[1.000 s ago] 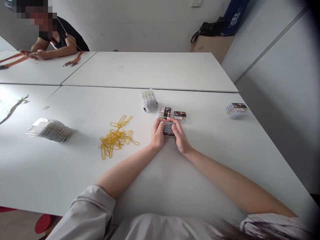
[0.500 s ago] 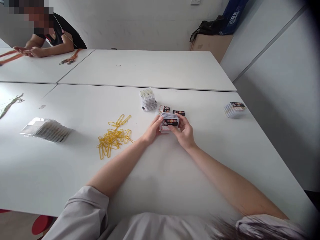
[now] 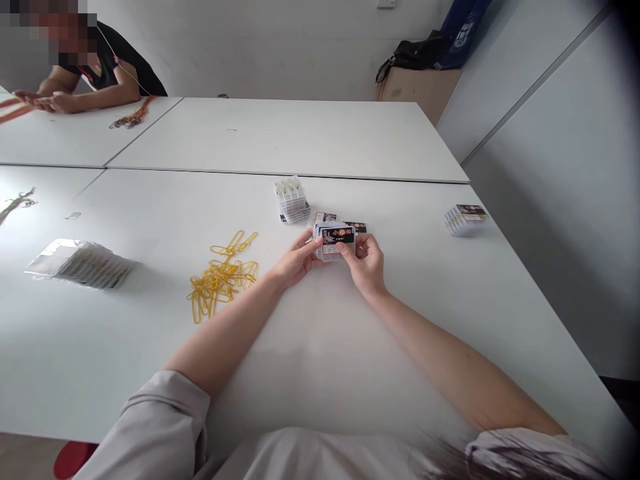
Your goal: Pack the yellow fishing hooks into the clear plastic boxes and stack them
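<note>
Between my two hands is a small stack of flat clear plastic cases (image 3: pixel 337 239) with black, white and red printed labels. My left hand (image 3: pixel 299 259) grips the stack's left side, thumb on the front. With its thumb on the front case and fingers at the right edge, my right hand (image 3: pixel 367 263) holds the other side. Just behind, labelled cases (image 3: pixel 356 227) lie on the table, partly hidden by the held ones. A taller stack of clear cases (image 3: pixel 291 199) stands beyond my left hand.
Yellow rubber bands (image 3: pixel 220 283) lie in a loose pile by my left forearm. Farther left is a plastic-wrapped row of cases (image 3: pixel 83 263). Another short stack (image 3: pixel 465 220) stands near the table's right edge. A person (image 3: pixel 95 80) sits at the far table by orange cords (image 3: pixel 133 115).
The held cases have turned and fanned slightly, so the front label now faces me more fully. Both hands keep their hold. The whole view has shifted a little.
</note>
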Demonstrator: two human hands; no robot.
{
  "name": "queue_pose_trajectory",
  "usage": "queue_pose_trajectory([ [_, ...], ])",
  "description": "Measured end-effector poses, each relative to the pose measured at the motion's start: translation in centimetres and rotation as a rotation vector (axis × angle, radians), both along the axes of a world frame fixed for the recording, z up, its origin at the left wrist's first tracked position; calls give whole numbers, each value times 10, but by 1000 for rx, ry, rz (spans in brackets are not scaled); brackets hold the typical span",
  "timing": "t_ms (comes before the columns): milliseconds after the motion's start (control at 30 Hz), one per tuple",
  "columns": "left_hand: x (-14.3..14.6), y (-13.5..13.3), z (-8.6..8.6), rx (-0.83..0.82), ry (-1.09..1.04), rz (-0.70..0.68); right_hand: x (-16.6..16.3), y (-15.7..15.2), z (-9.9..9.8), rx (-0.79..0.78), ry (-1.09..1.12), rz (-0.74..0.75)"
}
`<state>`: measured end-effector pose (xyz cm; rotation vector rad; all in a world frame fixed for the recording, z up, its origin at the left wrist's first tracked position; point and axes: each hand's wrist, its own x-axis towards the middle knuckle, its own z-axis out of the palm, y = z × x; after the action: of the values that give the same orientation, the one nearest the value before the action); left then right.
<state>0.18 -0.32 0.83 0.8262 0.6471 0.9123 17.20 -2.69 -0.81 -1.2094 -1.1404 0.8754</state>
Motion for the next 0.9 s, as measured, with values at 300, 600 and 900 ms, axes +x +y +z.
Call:
queue_pose_trajectory([
  [300,2,0,0,-3,-4,68,0,0,4,5,98,61],
  [600,5,0,6,-70,-52,192,7,2,5,-42,283,-161],
  [900,5,-1,6,-72,-45,220,8,-2,10,20,324,-64],
])
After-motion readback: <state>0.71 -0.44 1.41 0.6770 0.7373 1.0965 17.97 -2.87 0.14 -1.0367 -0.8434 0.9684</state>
